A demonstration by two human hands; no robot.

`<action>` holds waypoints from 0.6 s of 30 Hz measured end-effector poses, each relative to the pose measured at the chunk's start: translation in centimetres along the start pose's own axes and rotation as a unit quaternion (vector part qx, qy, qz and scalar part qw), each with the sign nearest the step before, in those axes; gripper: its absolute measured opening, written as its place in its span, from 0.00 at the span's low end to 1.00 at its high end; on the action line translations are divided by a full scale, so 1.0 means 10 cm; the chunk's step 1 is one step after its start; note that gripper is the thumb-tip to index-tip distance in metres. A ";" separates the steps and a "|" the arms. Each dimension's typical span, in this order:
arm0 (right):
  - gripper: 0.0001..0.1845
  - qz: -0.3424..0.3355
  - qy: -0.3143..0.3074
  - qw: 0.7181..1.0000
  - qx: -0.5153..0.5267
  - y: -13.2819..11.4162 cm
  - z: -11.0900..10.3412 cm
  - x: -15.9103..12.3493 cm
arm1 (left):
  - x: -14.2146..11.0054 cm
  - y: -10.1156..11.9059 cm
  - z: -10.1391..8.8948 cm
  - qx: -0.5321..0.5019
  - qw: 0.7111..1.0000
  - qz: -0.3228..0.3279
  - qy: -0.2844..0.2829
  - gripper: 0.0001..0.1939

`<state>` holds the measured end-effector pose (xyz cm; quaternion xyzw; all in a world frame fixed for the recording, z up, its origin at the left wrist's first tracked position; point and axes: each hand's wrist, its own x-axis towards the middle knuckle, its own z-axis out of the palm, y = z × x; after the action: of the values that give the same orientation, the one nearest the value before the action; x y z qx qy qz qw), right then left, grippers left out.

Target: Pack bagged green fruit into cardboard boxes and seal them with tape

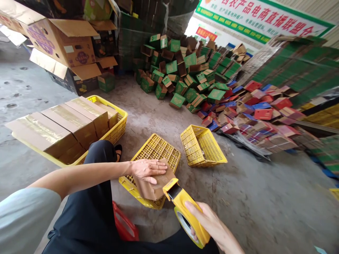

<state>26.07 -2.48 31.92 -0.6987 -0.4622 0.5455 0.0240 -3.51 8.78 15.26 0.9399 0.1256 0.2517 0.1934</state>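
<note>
My left hand (146, 170) lies flat with fingers stretched out on top of a small brown cardboard box (156, 185). The box rests on an upturned yellow plastic crate (156, 150) in front of my knees. My right hand (212, 225) grips a yellow tape dispenser (185, 211) with a roll of tape in it. The dispenser's front end touches the near right edge of the box.
A yellow crate (120, 123) at left holds several taped brown boxes. A second yellow crate (202, 145) lies tilted on the concrete floor. Behind are heaps of small green boxes (185, 70) and red and blue ones (254, 113). Big cartons (63, 46) stack at top left.
</note>
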 end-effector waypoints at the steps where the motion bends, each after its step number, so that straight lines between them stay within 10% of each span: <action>1: 0.32 0.003 0.003 1.000 0.001 0.02 -0.01 -0.02 | 0.00 0.00 0.00 0.001 1.000 -0.005 -0.001 0.37; 18: 0.29 -0.008 0.021 1.000 0.007 0.25 0.08 0.07 | 0.16 0.39 0.22 0.102 0.994 0.041 0.001 0.51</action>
<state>26.94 -3.83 29.74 -0.7064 -0.4630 0.5336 0.0432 -0.42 5.16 15.84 0.9588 0.1117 0.2466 0.0861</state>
